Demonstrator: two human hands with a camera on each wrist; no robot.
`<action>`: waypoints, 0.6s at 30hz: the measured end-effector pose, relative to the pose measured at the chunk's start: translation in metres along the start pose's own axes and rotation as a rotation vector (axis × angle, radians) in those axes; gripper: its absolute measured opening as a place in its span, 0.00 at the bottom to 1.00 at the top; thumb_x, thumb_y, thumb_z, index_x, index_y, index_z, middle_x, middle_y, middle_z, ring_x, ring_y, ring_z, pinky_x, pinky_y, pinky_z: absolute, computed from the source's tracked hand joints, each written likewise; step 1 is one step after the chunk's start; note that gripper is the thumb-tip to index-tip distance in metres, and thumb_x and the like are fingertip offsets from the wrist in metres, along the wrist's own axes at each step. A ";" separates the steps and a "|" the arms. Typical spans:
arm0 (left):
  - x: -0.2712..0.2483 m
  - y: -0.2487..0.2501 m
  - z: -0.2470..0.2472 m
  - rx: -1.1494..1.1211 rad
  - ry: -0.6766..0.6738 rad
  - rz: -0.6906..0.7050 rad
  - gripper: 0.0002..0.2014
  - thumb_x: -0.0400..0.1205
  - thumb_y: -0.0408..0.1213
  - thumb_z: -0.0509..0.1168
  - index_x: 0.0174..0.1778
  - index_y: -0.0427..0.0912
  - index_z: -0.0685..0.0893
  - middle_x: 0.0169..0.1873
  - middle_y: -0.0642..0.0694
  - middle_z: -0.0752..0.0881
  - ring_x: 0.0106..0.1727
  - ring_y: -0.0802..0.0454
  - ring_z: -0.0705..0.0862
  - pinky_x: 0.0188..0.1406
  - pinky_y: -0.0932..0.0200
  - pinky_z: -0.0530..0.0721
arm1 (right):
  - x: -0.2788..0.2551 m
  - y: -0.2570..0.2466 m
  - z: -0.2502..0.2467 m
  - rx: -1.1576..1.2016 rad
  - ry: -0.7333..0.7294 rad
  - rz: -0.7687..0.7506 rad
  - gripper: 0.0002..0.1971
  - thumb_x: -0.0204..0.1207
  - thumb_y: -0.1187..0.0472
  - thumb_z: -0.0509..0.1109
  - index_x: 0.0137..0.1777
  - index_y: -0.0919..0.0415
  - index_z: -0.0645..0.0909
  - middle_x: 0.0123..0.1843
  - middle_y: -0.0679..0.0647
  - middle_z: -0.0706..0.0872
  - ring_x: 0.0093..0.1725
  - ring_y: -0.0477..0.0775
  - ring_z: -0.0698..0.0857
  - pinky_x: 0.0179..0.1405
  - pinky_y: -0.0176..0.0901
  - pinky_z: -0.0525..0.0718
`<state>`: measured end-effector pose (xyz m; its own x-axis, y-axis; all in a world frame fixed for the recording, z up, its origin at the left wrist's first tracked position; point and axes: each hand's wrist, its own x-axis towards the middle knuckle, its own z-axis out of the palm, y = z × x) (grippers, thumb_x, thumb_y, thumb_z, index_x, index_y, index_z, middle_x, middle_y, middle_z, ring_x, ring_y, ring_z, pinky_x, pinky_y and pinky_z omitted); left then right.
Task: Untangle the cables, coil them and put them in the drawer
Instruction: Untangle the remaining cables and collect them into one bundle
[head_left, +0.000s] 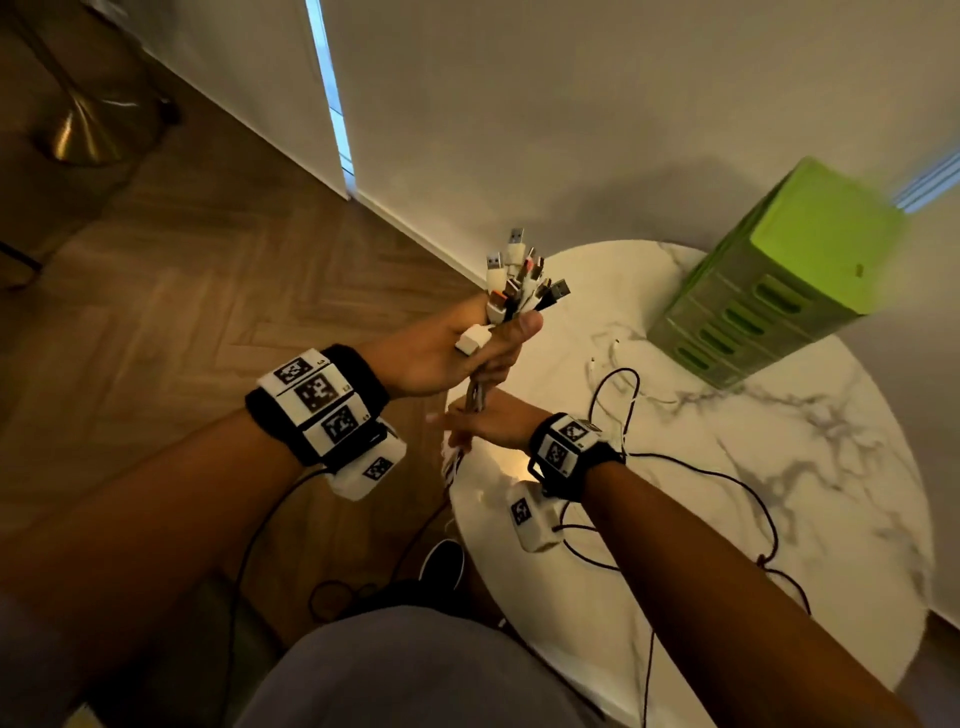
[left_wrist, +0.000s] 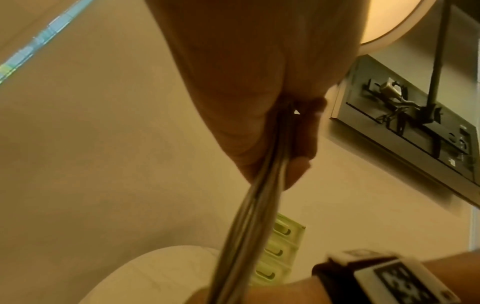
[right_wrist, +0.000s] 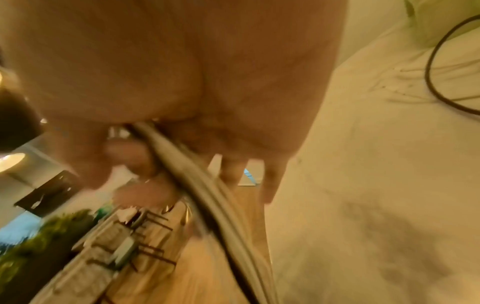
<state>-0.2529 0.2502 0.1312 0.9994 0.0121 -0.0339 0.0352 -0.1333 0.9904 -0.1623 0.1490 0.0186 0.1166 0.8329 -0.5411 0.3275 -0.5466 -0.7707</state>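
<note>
While the left hand (head_left: 457, 353) is clenched round the bundle of cables (head_left: 519, 283) just below the plugs, the right hand (head_left: 485, 421) sits right underneath it with the strands running through its fingers. The right wrist view shows them curled loosely round the bunch, so I'd call that a light grasp, not a squeeze. All of this is held up over the near edge of the tabletop (head_left: 779, 519), with the tails hanging down past the edge.

My guess is this is the combing step: top hand anchors, bottom hand slides down to pull the snarls out. To do it well, keep the top grip tight so no plug slips through, and let the lower fingers run loose. If it snags, stop and pick the knot apart instead of yanking.

Materials: mostly smooth rubbery round cords in white and grey, a few dark ones, with hard metal USB tips fanned out on top, plus one chunky white plug (head_left: 474, 339) by the thumb. Slippery, springy stuff, so the coils will want to pop open.

A thin white cable (head_left: 631, 387) lies loose on the glossy marble-look tabletop. The green plastic drawer unit (head_left: 779, 291) is at the far side, drawers all closed as far as I can see.
</note>
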 end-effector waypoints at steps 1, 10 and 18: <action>0.001 -0.002 -0.001 -0.029 0.030 -0.006 0.16 0.93 0.44 0.53 0.39 0.44 0.68 0.29 0.49 0.68 0.30 0.54 0.69 0.34 0.58 0.76 | 0.005 0.002 0.002 -0.093 0.111 0.008 0.25 0.86 0.42 0.62 0.35 0.59 0.83 0.36 0.55 0.88 0.41 0.57 0.88 0.53 0.53 0.87; 0.038 -0.033 -0.001 -0.192 0.247 -0.097 0.09 0.91 0.29 0.59 0.47 0.44 0.69 0.28 0.57 0.73 0.29 0.58 0.70 0.34 0.58 0.73 | 0.020 0.029 -0.005 -0.244 0.304 -0.023 0.18 0.84 0.44 0.67 0.42 0.59 0.80 0.48 0.61 0.89 0.49 0.63 0.87 0.50 0.54 0.84; 0.084 -0.032 0.020 -0.232 0.168 -0.121 0.14 0.91 0.30 0.59 0.41 0.46 0.67 0.25 0.60 0.70 0.26 0.60 0.66 0.30 0.62 0.69 | -0.018 0.108 -0.081 -0.188 0.398 0.112 0.21 0.78 0.64 0.74 0.70 0.64 0.78 0.69 0.62 0.79 0.67 0.62 0.81 0.62 0.43 0.77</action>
<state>-0.1696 0.2353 0.0935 0.9720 0.1807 -0.1500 0.1319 0.1083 0.9853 -0.0534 0.0821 -0.0281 0.5007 0.7581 -0.4177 0.4528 -0.6407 -0.6201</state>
